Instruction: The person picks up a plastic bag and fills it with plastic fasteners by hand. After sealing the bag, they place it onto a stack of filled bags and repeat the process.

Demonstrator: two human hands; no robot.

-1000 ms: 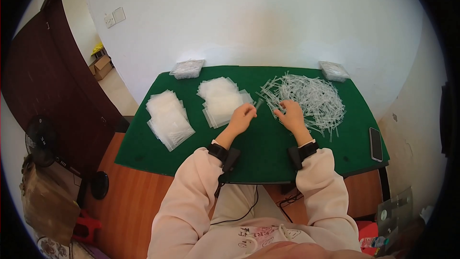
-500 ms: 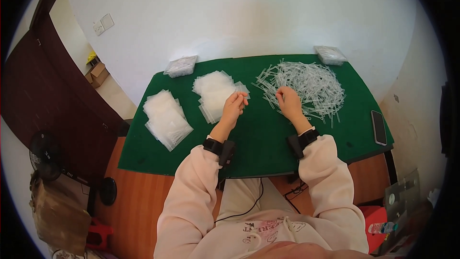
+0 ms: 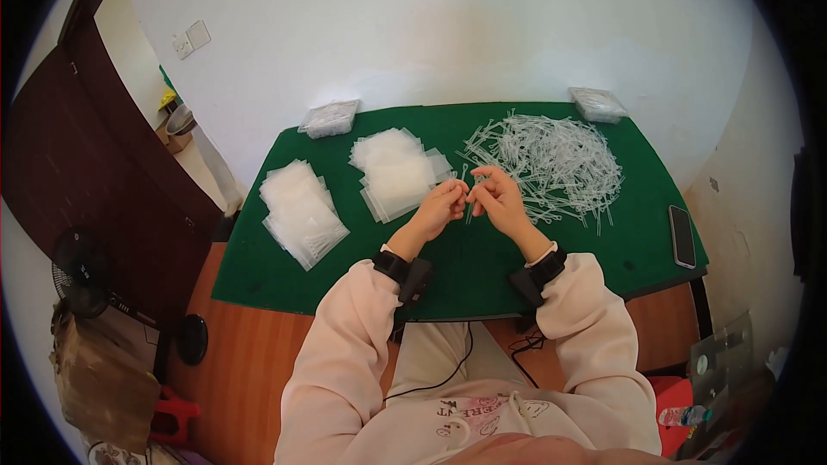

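Observation:
My right hand [image 3: 500, 202] pinches thin clear plastic sticks with looped ends [image 3: 466, 171]; one end shows above the fingers, another below. Close beside it, my left hand [image 3: 441, 208] is closed, with clear tips just showing over its fingers; how many it holds is hidden. Right of my hands spreads a big loose pile of the same clear sticks [image 3: 564, 159]. To the left of my left hand lies a fanned stack of clear zip bags [image 3: 392, 174]. Farther left is a second stack of zip bags [image 3: 300, 207], the nearest ones with sticks showing inside.
Filled clear packs stand at the back left [image 3: 330, 118] and back right [image 3: 599, 104] of the green-covered table [image 3: 431, 284]. A phone [image 3: 681, 237] lies near its right edge. The wall rises behind. A black fan [image 3: 82, 263] and a cardboard box [image 3: 108, 379] are at the lower left.
My right hand has come left from the pile to meet the left, with clear sticks in its fingers. My left hand has shifted slightly right and nearer. A grey shape now shows in the doorway.

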